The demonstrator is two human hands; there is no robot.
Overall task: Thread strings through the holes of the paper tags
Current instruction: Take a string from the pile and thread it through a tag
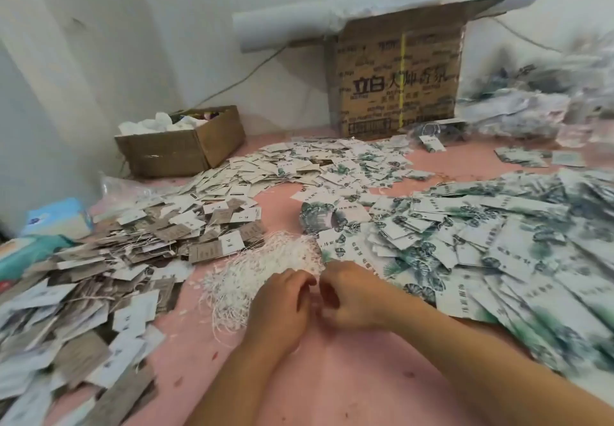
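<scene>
1. The grey-brown tags [109, 259] are lying in a loose heap on the left, many with cords trailing out; a sweep of the left forearm could be dragging them by those cords into the unthreaded stock.
2. The strings [252, 272] are sitting as a white tangle at the centre; the left hand [282, 302] and the right hand [352, 296] are hovering at its near edge, close together with fingers curled and fingertips almost meeting; whether they are pinching a string is too fine to tell, and no tag is showing between them.
3. They are probably picking one string out; the likely slip is a clump lifting instead of a single strand, since the strands are crossing each other everywhere.
4. The green-printed tags [498, 243] are spreading across the right side, just beside the right forearm; leaning on them could be bending corners or sliding the pile towards the edge.
5. The desk [349, 385] is wearing a pink cover, dotted with small scraps that could be hiding a dropped string.
6. Along the back, a blue tissue pack [56, 218] is sitting far left; a small cardboard box [186, 153] is standing open against the white wall [99, 26]; a large printed carton [395, 83] is carrying a white roll [299, 23]; clear plastic bags [531, 100] are piling up far right.
</scene>
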